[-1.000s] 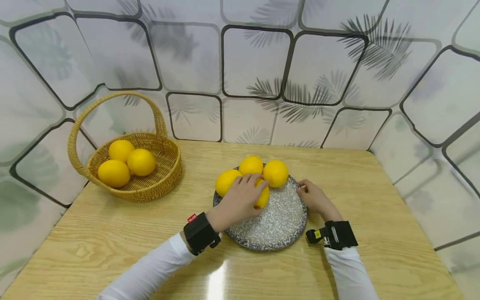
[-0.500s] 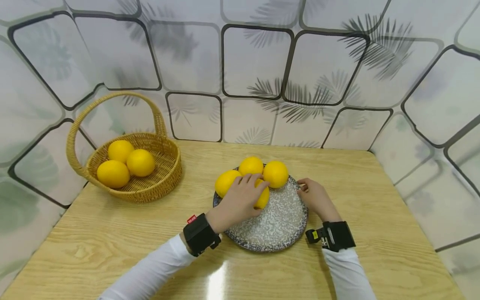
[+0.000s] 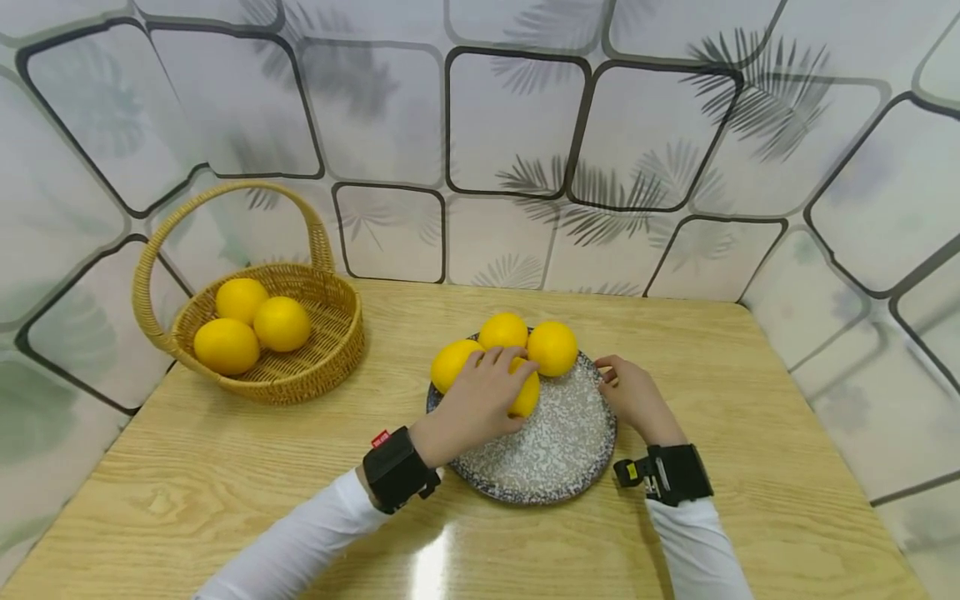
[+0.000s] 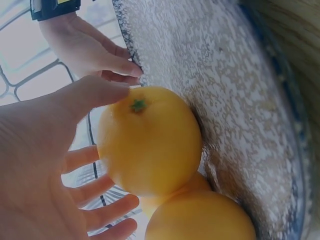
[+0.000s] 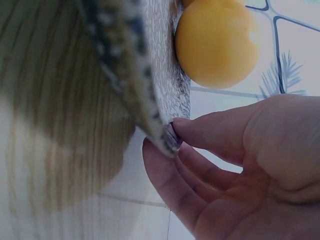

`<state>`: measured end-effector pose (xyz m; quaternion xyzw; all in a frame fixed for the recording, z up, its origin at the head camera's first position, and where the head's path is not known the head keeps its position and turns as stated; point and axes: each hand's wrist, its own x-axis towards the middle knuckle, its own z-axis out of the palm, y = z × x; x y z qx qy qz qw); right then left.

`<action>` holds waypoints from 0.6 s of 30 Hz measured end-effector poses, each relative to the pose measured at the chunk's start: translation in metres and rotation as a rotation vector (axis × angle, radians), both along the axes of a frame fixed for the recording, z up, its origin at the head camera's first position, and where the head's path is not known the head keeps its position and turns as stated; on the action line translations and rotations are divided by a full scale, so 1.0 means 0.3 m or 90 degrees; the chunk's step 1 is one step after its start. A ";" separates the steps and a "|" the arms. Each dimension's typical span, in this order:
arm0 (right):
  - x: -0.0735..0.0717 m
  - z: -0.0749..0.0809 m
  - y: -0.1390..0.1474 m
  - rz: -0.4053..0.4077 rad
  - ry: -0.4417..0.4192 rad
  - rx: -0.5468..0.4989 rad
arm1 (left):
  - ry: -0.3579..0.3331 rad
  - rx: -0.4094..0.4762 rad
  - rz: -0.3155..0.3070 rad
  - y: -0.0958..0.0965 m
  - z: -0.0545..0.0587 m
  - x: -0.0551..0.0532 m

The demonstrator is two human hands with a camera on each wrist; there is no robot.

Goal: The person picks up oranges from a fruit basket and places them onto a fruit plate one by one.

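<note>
My left hand (image 3: 480, 404) grips an orange (image 4: 150, 145) that sits on a round speckled grey plate (image 3: 555, 462) with a dark rim. In the left wrist view the thumb lies by the orange's green stem mark, and the fingers reach round its far side. Three more oranges stand along the plate's back left: one at the left (image 3: 452, 365), one at the back (image 3: 502, 331) and one to the right (image 3: 552, 348). At the plate's right edge, my right hand (image 3: 636, 400) pinches the rim between thumb and fingers, plainly seen in the right wrist view.
A wicker basket (image 3: 351, 337) with a tall handle stands at the back left, holding three oranges (image 3: 282, 323). Plate and basket rest on a light wooden table (image 3: 180, 483). Patterned walls (image 3: 517, 125) close off the back and both sides.
</note>
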<state>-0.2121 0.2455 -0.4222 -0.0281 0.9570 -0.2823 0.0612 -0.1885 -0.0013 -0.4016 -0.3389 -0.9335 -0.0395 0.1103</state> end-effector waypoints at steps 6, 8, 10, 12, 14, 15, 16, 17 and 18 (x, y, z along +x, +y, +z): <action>0.001 0.000 -0.001 -0.004 -0.004 -0.007 | 0.001 0.017 0.017 -0.007 0.010 0.010; 0.001 -0.003 0.001 -0.004 -0.005 -0.009 | 0.004 0.020 0.022 -0.011 0.014 0.014; 0.000 -0.005 0.002 -0.004 -0.004 -0.010 | 0.007 0.021 0.027 -0.015 0.019 0.019; -0.001 -0.006 0.004 -0.004 -0.007 -0.010 | 0.009 0.021 0.030 -0.020 0.024 0.025; -0.001 -0.006 0.005 -0.003 -0.012 -0.011 | 0.007 0.022 0.034 -0.024 0.028 0.029; -0.001 -0.005 0.006 -0.003 -0.014 -0.010 | 0.005 0.020 0.036 -0.025 0.029 0.031; -0.001 -0.004 0.006 -0.003 -0.018 -0.012 | 0.006 0.016 0.038 -0.028 0.030 0.031; -0.001 -0.004 0.005 -0.002 -0.019 -0.011 | 0.007 0.014 0.040 -0.031 0.031 0.030; -0.001 -0.004 0.004 -0.001 -0.021 -0.012 | 0.010 0.012 0.043 -0.034 0.032 0.029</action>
